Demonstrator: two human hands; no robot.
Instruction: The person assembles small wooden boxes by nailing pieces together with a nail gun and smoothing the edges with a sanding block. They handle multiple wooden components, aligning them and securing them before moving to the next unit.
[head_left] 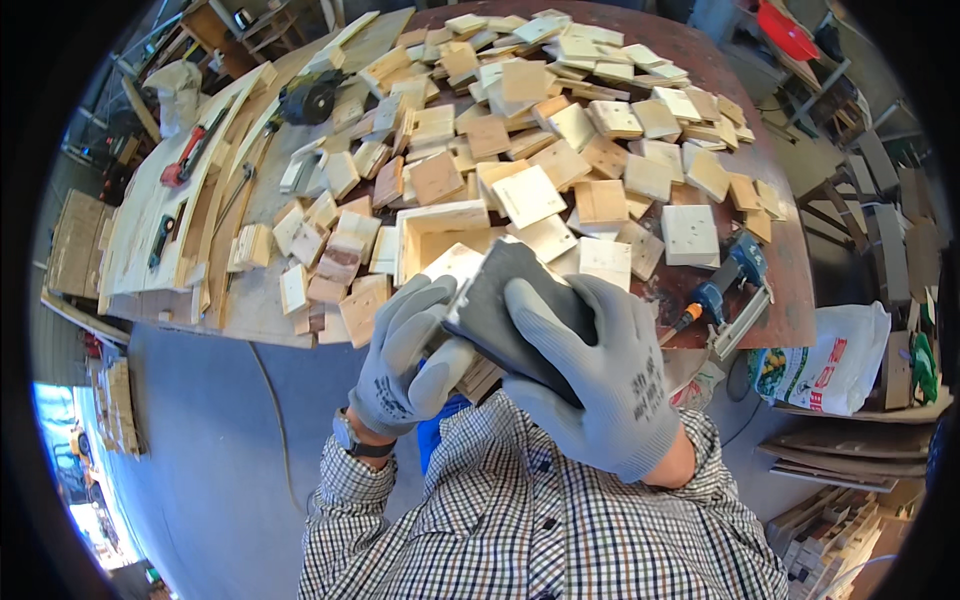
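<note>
My right hand (600, 370), in a grey knit glove, grips a dark grey, flat rectangular block (515, 305) that looks like a sanding block, its thumb spread across the face. On the other side my left hand (410, 350), gloved alike, has its fingers curled near the dark block's left edge. A small wooden block (480, 378) shows below, between the hands; the left fingers close around its side, and most of it is hidden. Just beyond the hands, an open wooden box (440, 220) lies among many small wooden blocks (530, 195).
The heaped blocks cover most of the dark red table (790, 290). A blue power tool (730, 280) lies at its right edge. Long boards (150, 230) at left carry a red tool (190, 150). A black tape measure (308, 97) sits farther back. A white bag (840, 350) stands right.
</note>
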